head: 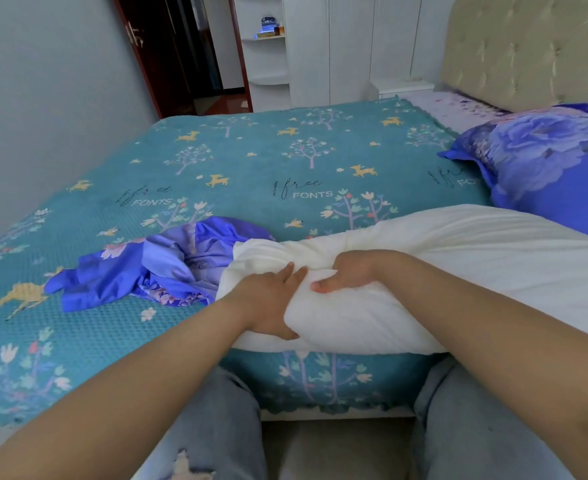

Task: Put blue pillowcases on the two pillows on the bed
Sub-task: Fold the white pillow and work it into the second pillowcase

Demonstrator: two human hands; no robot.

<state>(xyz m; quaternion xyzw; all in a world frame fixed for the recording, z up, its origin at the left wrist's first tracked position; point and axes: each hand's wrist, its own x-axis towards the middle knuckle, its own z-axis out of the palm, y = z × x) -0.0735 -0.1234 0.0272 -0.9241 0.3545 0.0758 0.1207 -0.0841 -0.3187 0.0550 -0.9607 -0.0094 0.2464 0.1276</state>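
Head view: both hands bunch the near end of the bare pillow (441,271) at the bed's (251,150) edge, left hand (268,303) and right hand (348,271) gripping it. One pillow (542,168) is already cased; next, feed this end into the crumpled pillowcase (154,265) just beside.

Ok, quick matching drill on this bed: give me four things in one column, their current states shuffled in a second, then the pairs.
Things:
1. white pillow
2. loose blue pillowcase
3. covered pillow
4. bedspread

States:
A. already in its blue floral case, by the headboard
B. teal, printed with deer and trees
C. bare, its end squeezed by the left hand and right hand
D. crumpled on the bed, empty

Pairs: 1-C, 2-D, 3-A, 4-B
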